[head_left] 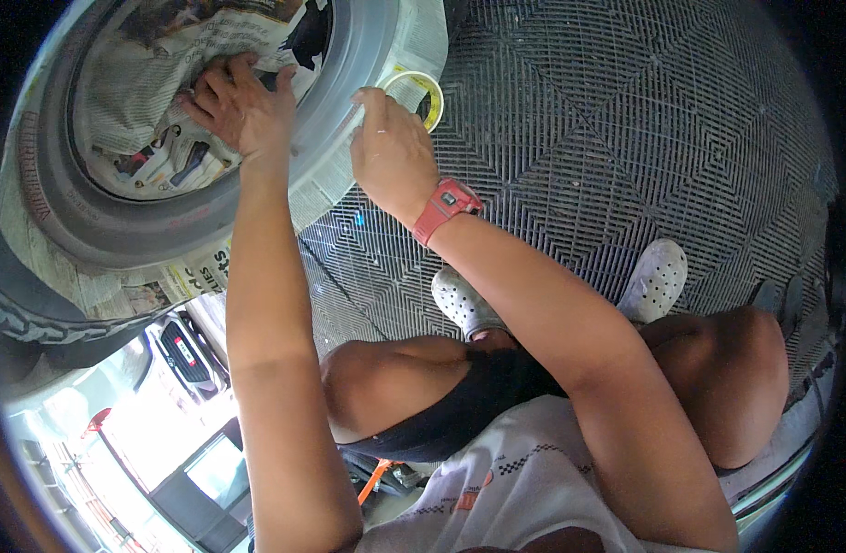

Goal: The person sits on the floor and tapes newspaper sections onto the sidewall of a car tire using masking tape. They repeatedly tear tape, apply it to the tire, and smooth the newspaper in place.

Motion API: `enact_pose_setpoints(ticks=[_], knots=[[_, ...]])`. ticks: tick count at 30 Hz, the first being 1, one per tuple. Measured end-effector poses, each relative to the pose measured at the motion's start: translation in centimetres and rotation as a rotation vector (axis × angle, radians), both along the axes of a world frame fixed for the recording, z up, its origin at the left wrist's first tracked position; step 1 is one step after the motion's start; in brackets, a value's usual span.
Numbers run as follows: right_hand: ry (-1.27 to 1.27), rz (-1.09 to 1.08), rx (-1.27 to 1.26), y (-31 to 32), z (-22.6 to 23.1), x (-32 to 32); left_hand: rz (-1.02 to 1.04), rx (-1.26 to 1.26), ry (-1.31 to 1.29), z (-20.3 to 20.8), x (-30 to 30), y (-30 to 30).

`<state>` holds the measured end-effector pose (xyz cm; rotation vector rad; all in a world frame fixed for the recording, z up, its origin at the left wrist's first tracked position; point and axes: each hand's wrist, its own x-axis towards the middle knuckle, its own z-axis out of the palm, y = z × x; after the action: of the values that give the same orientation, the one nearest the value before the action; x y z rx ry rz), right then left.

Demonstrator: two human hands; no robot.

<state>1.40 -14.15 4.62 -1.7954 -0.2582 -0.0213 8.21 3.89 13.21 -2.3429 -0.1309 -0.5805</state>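
Observation:
My left hand lies on newspaper that covers the inside of a round grey ring, like a wheel rim, at the upper left. Its fingers are spread, and part of the paper is crumpled beneath them. At the ring's right edge, my right hand is curled against a roll of tape with a yellow inner face. The thumb and index finger reach the ring's outer lip. How the other fingers grip the roll is hidden behind the hand.
More newspaper surrounds the ring, over a black tyre. Dark ribbed floor tiles spread to the right. My pale clogs stand near my bent knees. A vehicle front shows at lower left.

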Motion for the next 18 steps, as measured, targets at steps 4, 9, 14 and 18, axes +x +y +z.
enact_pose_setpoints(ticks=[4, 9, 14, 18], knots=[[0.166, 0.109, 0.065, -1.6, 0.9, 0.2, 0.052, 0.071, 0.056, 0.5, -0.4, -0.5], [0.301, 0.274, 0.096, -2.7, 0.9, 1.2, -0.173, 0.013, 0.125, 2.1, -3.0, -2.5], [0.252, 0.401, 0.269, -2.9, -0.6, 1.5, -0.313, -0.672, 0.425, 2.6, -6.6, -4.7], [0.341, 0.568, 0.356, -3.1, 1.1, 1.3, 0.237, -1.413, 0.442, 1.8, -8.6, -3.2]])
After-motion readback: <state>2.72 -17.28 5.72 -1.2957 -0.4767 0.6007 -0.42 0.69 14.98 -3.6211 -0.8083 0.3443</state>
